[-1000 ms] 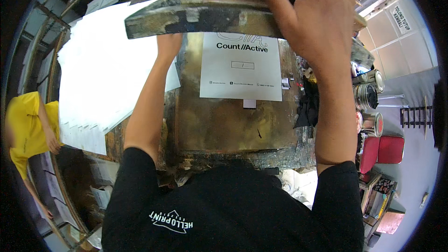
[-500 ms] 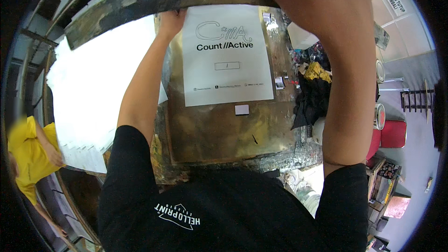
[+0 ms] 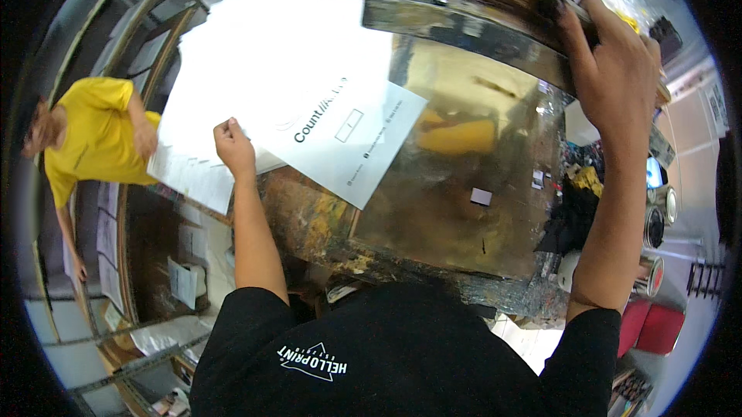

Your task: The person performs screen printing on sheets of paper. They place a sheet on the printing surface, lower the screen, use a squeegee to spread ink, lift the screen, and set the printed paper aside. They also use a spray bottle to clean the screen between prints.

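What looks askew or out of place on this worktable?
The printed sheet slants oddly: its edges don't line up with the white paper stack, and one corner juts out over the shiny brown board.

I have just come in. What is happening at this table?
The person's right hand grips a stained wooden frame at the brown board's far edge. Their left hand, loosely closed, is over the stack of white paper. A printed sheet is askew, partly over that stack and partly over the board. A co-worker in yellow is at the left.
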The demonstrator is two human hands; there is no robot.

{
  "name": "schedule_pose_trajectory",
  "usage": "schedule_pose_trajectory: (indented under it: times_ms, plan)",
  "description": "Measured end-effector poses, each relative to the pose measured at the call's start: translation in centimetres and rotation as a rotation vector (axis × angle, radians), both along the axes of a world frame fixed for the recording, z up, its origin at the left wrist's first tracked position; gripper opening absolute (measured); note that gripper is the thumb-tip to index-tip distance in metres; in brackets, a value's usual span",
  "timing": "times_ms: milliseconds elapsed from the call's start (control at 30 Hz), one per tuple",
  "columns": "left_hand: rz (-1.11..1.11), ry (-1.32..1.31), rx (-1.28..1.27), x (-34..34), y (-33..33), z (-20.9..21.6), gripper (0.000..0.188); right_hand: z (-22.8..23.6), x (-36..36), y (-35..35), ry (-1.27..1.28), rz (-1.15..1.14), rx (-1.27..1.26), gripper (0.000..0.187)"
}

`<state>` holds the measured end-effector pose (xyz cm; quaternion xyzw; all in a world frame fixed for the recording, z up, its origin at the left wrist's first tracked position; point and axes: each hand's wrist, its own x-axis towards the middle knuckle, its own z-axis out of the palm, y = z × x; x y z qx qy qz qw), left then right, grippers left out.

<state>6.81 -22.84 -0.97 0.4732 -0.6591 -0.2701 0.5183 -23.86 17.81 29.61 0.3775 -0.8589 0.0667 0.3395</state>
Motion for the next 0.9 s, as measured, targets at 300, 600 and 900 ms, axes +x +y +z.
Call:
schedule_pose_trajectory:
  times_ms: [300,600,900]
  plan:
    - [-0.1,-0.358,-0.452,2.8,1.4,2.6,0.052,-1.1,-0.9,0.0,0.143,0.111,-0.076,0.048]
    - [-1.086,-0.981,-0.607,-16.1,16.9,0.5,0.053,-0.1,-2.0,0.3,0.084,0.108,-0.034,0.047]
    - [-1.3,-0.711,-0.738,-26.0,32.0,-1.2,0.048,1.4,-0.4,-0.2,-0.048,0.173,-0.132,0.058]
